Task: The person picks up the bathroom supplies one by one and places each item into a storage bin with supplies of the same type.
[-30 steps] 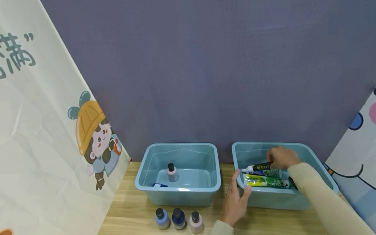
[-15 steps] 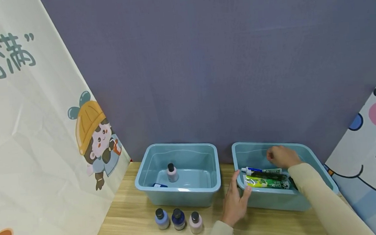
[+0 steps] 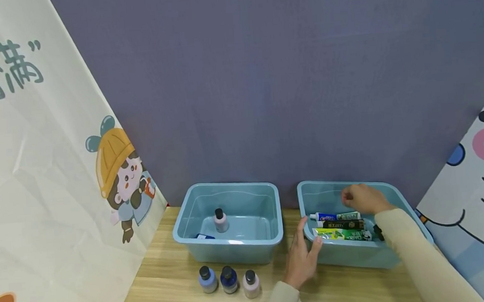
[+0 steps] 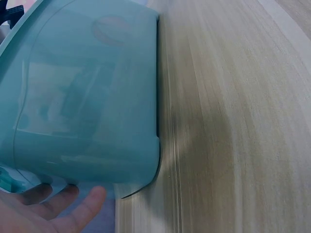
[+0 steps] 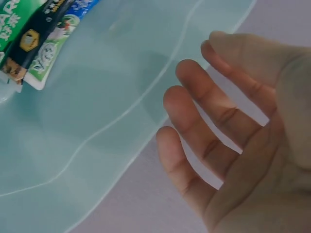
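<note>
The loosely spread right hand [image 3: 364, 198] has released the black tube [image 3: 343, 224], now seemingly settled between the blue tube [image 3: 327, 216] and green tube [image 3: 342, 234].

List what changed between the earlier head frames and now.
The right hand let go of the black tube, which moved down toward the person and now lies between the blue tube and green tube in the right bin. Unchanged: left hand at that bin's left end, left bin, three bottles before it.

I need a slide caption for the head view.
Three tubes in the right bin, three bottles before the left bin.
</note>
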{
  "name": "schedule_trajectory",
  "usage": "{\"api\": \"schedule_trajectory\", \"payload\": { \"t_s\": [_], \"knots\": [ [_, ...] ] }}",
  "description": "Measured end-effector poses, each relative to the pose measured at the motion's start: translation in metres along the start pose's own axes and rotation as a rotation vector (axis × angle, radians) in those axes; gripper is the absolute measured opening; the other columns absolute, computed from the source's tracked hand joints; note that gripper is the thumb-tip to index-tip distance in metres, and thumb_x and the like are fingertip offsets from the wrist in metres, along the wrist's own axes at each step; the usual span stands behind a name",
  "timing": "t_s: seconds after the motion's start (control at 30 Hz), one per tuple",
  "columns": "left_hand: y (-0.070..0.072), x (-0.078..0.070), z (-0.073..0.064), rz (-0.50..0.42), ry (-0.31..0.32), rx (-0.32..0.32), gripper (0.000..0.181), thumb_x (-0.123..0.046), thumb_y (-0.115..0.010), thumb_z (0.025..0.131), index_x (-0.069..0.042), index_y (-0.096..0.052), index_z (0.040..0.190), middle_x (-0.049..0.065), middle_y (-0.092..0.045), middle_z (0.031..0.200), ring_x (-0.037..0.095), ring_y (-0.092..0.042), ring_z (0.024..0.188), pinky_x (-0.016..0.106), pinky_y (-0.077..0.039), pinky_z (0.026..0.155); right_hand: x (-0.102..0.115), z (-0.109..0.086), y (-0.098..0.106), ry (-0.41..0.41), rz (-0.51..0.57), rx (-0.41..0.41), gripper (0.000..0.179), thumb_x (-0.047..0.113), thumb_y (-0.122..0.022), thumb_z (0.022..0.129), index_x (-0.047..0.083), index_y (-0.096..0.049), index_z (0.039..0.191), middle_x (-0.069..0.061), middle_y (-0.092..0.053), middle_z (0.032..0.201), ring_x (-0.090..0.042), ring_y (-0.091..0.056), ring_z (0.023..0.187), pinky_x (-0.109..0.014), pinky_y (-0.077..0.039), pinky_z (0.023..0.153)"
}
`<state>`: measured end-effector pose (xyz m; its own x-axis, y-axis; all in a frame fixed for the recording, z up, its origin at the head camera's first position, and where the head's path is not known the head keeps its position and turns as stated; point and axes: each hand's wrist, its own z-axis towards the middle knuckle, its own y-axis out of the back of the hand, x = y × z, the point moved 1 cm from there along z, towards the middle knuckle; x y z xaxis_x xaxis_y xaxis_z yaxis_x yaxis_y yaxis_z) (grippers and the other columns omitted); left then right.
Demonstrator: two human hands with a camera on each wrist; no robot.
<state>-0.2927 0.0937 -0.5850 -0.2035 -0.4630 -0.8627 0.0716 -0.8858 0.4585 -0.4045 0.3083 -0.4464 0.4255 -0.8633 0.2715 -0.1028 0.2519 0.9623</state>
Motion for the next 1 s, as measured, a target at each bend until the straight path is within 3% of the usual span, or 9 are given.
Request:
{"api": "schedule_trajectory", "payload": {
  "t_s": [0.27, 0.47, 0.67, 0.87, 1.0],
  "knots": [
    [-0.001, 0.001, -0.002, 0.001, -0.020, 0.002, 0.064, -0.060, -0.038, 0.106, -0.050, -0.007, 0.160, 0.001, -0.035, 0.166, 0.032, -0.049, 0.141, 0.057, -0.048, 0.104, 0.013, -0.014, 0.006, 0.021, -0.001, -0.050, 0.009, 0.018, -0.069, 0.097, 0.018, -0.073, 0.089, 0.001, -0.072, 0.089, -0.012, -0.061, 0.071, -0.041, -0.053, 0.065],
    [-0.001, 0.000, -0.005, 0.016, -0.052, 0.005, 0.068, -0.048, -0.042, 0.109, -0.042, -0.002, 0.163, 0.005, -0.035, 0.166, 0.035, -0.052, 0.139, 0.057, -0.048, 0.105, 0.028, -0.029, 0.002, 0.021, 0.043, -0.102, 0.006, 0.019, -0.069, 0.097, 0.020, -0.075, 0.095, 0.002, -0.072, 0.090, -0.008, -0.059, 0.067, -0.037, -0.052, 0.061],
    [0.000, 0.001, -0.010, 0.006, -0.058, -0.003, 0.069, -0.051, -0.039, 0.109, -0.041, 0.001, 0.164, 0.005, -0.033, 0.167, 0.036, -0.048, 0.142, 0.059, -0.044, 0.109, 0.041, -0.038, -0.011, 0.046, 0.076, -0.177, 0.006, 0.017, -0.071, 0.096, 0.020, -0.076, 0.098, 0.004, -0.072, 0.088, -0.007, -0.060, 0.071, -0.033, -0.049, 0.058],
    [0.003, 0.012, -0.027, -0.060, 0.002, 0.018, 0.072, -0.047, -0.050, 0.105, -0.037, -0.008, 0.164, 0.009, -0.041, 0.162, 0.033, -0.050, 0.141, 0.054, -0.044, 0.112, 0.054, -0.048, -0.025, 0.049, 0.127, -0.251, 0.006, 0.017, -0.072, 0.095, 0.021, -0.075, 0.098, 0.008, -0.071, 0.087, -0.003, -0.059, 0.071, -0.029, -0.048, 0.059],
    [0.009, 0.023, -0.046, -0.092, 0.017, 0.049, 0.066, -0.038, -0.059, 0.102, -0.027, -0.029, 0.159, 0.013, -0.053, 0.152, 0.033, -0.057, 0.132, 0.045, -0.049, 0.108, 0.067, -0.054, -0.033, 0.067, 0.201, -0.295, 0.009, 0.016, -0.072, 0.096, 0.024, -0.074, 0.098, 0.011, -0.068, 0.085, 0.000, -0.057, 0.069, -0.026, -0.046, 0.059]
  ]
}}
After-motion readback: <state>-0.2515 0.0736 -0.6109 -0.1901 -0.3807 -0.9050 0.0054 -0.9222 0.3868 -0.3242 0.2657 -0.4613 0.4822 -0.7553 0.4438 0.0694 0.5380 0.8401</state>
